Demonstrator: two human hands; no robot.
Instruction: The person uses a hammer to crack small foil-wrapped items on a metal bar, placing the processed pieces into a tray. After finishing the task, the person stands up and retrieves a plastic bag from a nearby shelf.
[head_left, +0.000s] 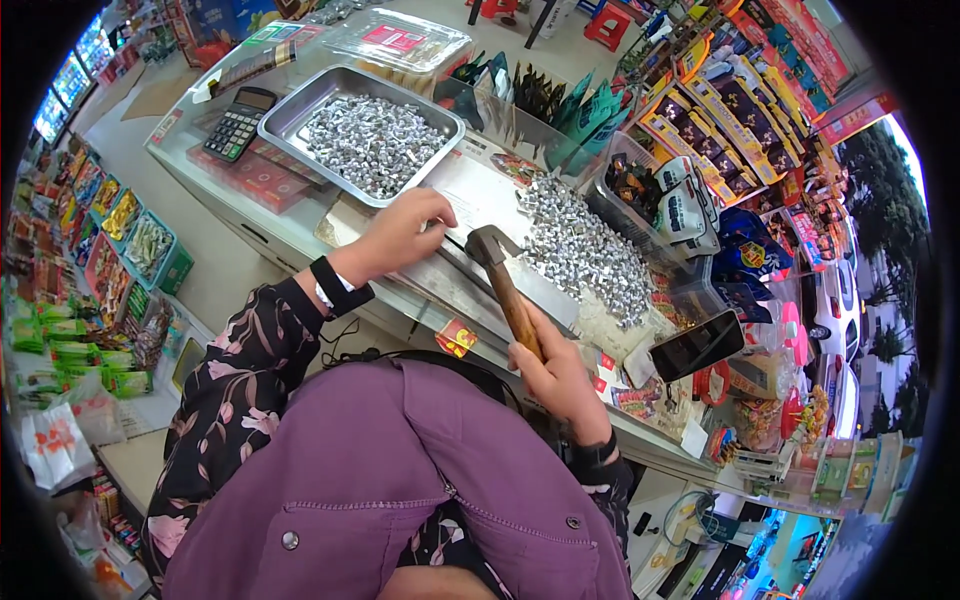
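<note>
My right hand [562, 375] is wrapped round the wooden handle of a claw hammer [516, 312]. The hammer's dark metal head is raised near a long grey metal bar [555, 300] lying on the counter. My left hand [402, 232] is at the bar's far left end, thumb and fingers pinched together; whatever they hold is too small to make out. Right of the bar, many small silver metal pieces [585, 245] lie spread out. More such pieces fill part of a steel tray [285, 118] beyond my left hand.
Left of the tray lies a calculator [240, 124]; behind it is a clear-lidded box [400, 40]. A phone [698, 346] leans at the right. Plastic bins of packets [640, 200] line the counter's far right edge. A red and yellow packet [456, 337] sits at the near edge.
</note>
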